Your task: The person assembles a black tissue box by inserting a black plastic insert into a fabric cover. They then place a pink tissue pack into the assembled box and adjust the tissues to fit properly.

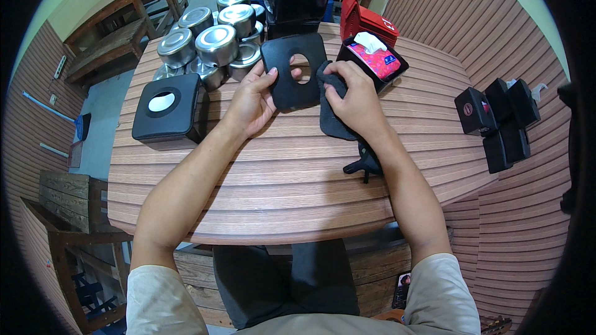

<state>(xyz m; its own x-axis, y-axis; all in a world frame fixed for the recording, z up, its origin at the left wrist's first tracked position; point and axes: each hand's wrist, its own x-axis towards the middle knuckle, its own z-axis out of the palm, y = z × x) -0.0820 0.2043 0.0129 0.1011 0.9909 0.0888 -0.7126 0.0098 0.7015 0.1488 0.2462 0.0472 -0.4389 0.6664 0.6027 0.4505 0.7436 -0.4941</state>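
Note:
My left hand (251,102) grips the left edge of a black tissue box lid (280,56), which is tilted up and has an oval hole. Through the hole some fingertips show. A dark cloth (335,123) is bunched in my right hand (360,98), right beside the lid's right edge. Beneath my right forearm lies a black trigger spray bottle (365,162), mostly hidden. Just beyond my right hand stands an open black tissue box (398,69) with a pink tissue pack (371,57) inside, a white tissue poking out.
To the left sits a lidded black tissue box (164,129). Several round metal tins (216,46) are stacked behind it. More black boxes (295,1) and a red container (369,22) stand at the far edge. Several black tissue boxes (477,115) are at the right wall.

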